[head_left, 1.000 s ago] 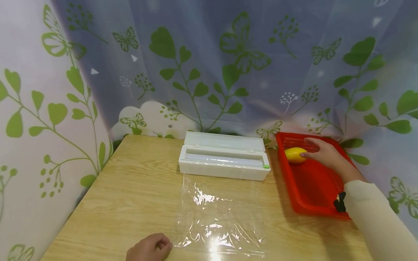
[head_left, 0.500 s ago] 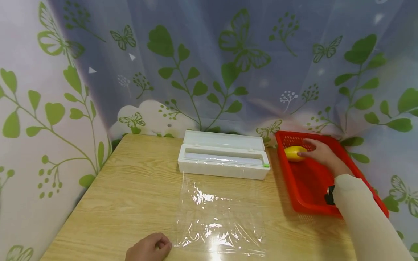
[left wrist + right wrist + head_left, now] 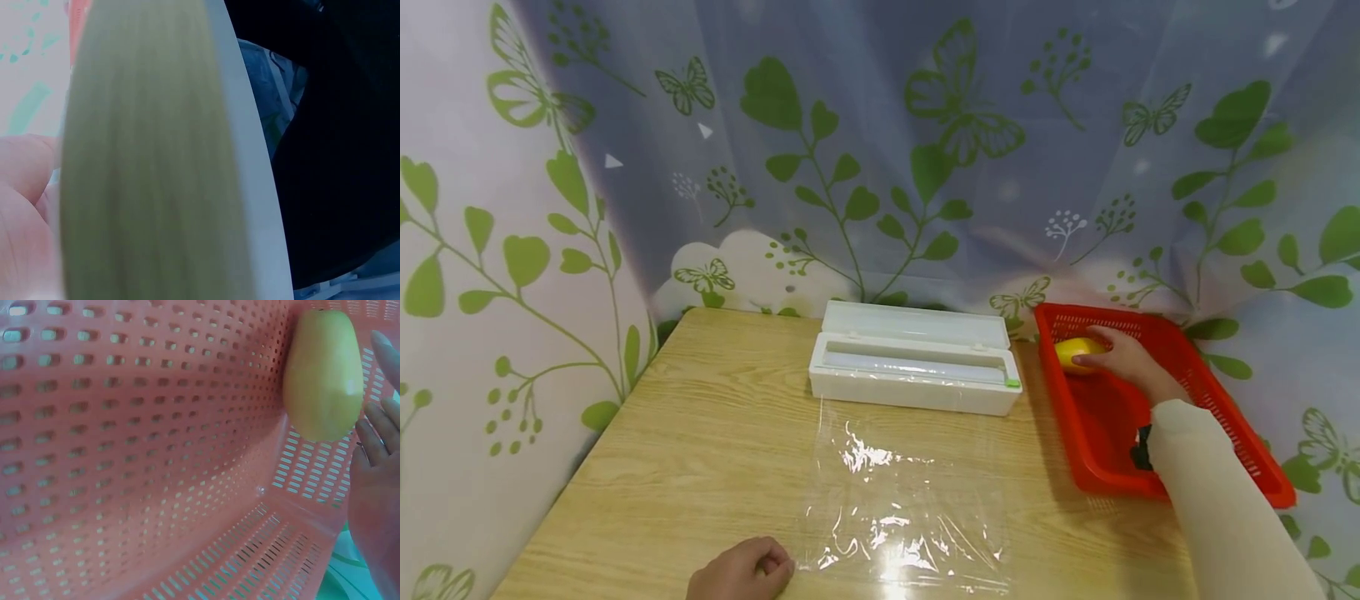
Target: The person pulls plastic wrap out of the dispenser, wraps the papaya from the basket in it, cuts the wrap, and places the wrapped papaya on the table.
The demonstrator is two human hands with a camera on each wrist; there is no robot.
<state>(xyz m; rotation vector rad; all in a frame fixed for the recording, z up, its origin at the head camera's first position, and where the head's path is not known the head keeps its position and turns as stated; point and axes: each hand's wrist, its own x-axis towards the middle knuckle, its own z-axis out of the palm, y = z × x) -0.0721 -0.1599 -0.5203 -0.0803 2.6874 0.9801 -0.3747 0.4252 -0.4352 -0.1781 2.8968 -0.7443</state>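
A smooth yellow fruit shaped like a mango (image 3: 1070, 356) lies in the far left corner of a red perforated basket (image 3: 1078, 454). My right hand (image 3: 1126, 362) reaches into the basket beside it, thumb in front and fingers over its far side. In the right wrist view the fruit (image 3: 323, 375) stands against the basket wall, and my right hand (image 3: 381, 462) is close by, not wrapped around it. My left hand (image 3: 745, 569) rests loosely curled on the table, just left of a sheet of clear plastic wrap (image 3: 902, 500). It holds nothing that I can see.
Behind the sheet stands a white cling film box (image 3: 913, 398), its lid (image 3: 917, 325) raised, a roll (image 3: 917, 367) inside. A green slider (image 3: 1012, 383) sits at its right end. Patterned curtain (image 3: 865, 167) borders the wooden table (image 3: 715, 417) behind and at the sides.
My right hand and forearm have shifted left, bringing the fingers closer over the yellow fruit. My left hand, the plastic wrap and the box have stayed put.
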